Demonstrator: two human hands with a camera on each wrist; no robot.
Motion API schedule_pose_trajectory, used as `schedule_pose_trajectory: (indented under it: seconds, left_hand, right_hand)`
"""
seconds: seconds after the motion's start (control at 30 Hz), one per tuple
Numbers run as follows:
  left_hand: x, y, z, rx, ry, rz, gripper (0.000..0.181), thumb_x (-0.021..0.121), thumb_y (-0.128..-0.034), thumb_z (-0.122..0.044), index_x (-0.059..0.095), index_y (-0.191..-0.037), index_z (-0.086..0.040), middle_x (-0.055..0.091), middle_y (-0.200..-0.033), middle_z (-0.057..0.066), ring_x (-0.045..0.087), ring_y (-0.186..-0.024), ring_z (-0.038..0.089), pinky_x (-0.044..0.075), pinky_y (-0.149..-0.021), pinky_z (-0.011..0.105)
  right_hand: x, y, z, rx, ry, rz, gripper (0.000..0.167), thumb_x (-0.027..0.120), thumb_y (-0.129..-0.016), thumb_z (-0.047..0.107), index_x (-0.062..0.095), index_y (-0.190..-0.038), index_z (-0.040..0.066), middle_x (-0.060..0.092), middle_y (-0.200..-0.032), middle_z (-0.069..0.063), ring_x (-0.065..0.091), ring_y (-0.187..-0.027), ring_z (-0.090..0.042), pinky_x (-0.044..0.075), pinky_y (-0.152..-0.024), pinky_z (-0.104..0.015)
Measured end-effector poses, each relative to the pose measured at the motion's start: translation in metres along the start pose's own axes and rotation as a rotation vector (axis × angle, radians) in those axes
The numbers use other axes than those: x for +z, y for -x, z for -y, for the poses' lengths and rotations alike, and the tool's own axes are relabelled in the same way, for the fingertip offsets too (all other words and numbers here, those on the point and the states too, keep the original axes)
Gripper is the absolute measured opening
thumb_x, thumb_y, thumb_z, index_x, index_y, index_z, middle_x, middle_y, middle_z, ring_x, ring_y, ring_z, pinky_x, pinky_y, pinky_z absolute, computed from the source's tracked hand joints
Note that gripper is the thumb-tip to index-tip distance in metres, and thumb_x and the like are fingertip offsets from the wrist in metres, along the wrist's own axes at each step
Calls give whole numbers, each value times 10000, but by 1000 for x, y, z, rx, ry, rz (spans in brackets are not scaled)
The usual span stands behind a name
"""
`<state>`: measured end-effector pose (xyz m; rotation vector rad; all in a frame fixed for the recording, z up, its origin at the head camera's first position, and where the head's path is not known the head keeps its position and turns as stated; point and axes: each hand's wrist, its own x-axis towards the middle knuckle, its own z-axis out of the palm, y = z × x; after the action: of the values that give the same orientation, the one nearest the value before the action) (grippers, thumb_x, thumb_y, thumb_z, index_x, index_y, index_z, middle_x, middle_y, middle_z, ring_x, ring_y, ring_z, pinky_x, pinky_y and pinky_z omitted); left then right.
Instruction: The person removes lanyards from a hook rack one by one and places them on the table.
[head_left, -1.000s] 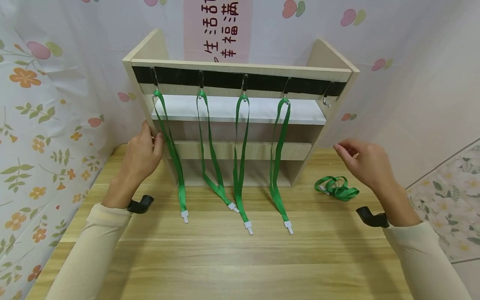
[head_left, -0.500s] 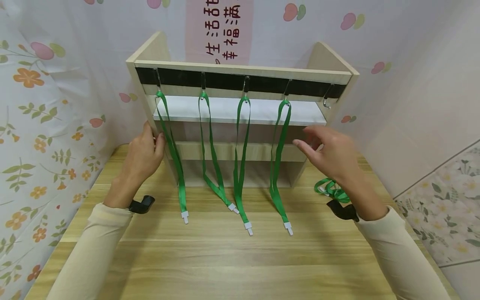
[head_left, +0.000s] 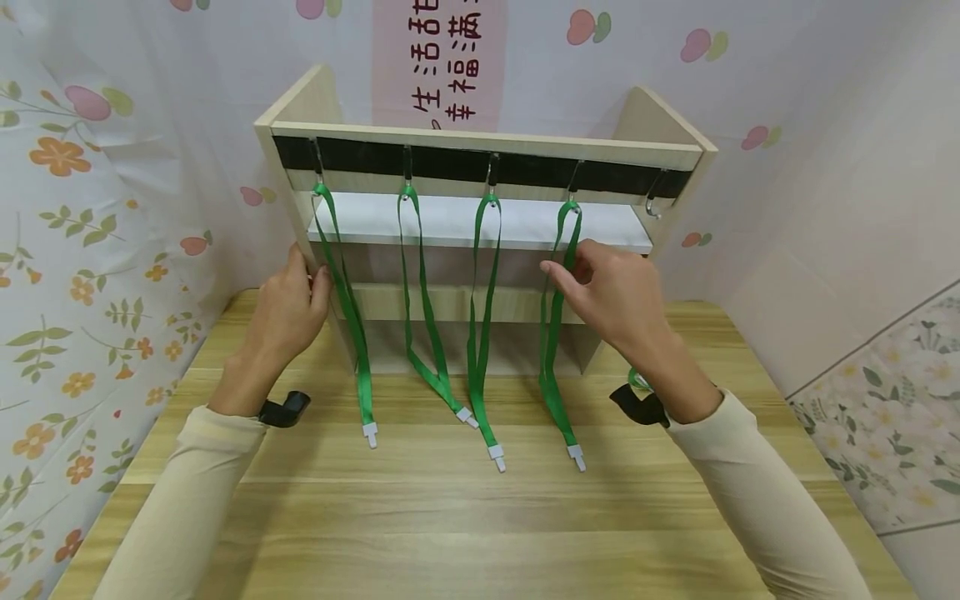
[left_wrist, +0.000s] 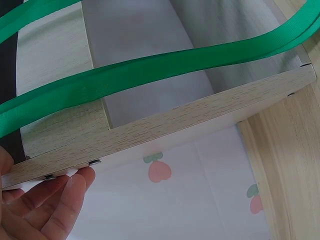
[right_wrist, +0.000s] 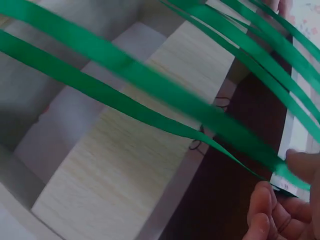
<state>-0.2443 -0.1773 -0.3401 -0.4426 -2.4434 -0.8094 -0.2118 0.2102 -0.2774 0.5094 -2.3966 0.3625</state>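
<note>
Green lanyards (head_left: 485, 329), 4 flat ribbon loops with white clips (head_left: 496, 452), hang from hooks (head_left: 492, 171) mid-frame. Right hand (head_left: 618, 292) at rightmost hanging lanyard (head_left: 554, 402); cannot tell if pinching. Left hand (head_left: 288, 308) grips side of wooden shelf (head_left: 450, 302).

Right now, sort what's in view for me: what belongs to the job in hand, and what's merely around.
Likely part of the job:
four hanging green lanyards
bare hook at the right end
another green strap, partly hidden
wooden rack, gripped by the left hand

Merely around:
patterned cloth behind
wooden table
black wrist fittings
</note>
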Motion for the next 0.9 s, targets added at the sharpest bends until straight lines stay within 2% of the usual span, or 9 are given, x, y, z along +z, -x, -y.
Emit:
schedule_pose_trajectory:
  seconds: [0.27, 0.5, 0.73, 0.9]
  left_hand:
    - [-1, 0, -1, -16, -3, -5, 279, 394, -1046, -174, 438, -1107, 94, 483, -654, 136, 499, -510, 278, 383, -473, 362]
    - [1, 0, 1, -13, -15, -4, 267, 398, -1047, -172, 436, -1084, 90, 461, -635, 125, 484, -498, 267, 371, -472, 355]
    - [1, 1, 1, -11, -16, -11, 271, 398, -1047, -176, 438, -1102, 87, 439, -626, 107, 464, -486, 256, 356, -460, 349]
    - [0, 0, 0, -7, -9, -8, 270, 396, -1047, -175, 441, -1101, 85, 439, -629, 104, 466, -486, 253, 360, -458, 347]
  right_hand:
    - [-2, -6, 13, 13, 49, -35, 450, 701, -901, 418, 573, -740, 17, 541, -543, -78, 452, -428, -226, 337, -424, -334]
    - [-3, -8, 17, 22, 47, -70, 314, 660, -936, 271, 633, -829, -23, 622, -578, -98, 484, -437, -225, 312, -429, -307]
    - [-2, -13, 23, 91, 21, -42, 359, 659, -941, 343, 648, -858, -7, 635, -603, -113, 510, -446, -229, 300, -412, -291]
    - [-2, -19, 21, 55, 14, -93, 275, 612, -943, 163, 634, -733, -13, 624, -559, -101, 472, -421, -191, 286, -413, -281]
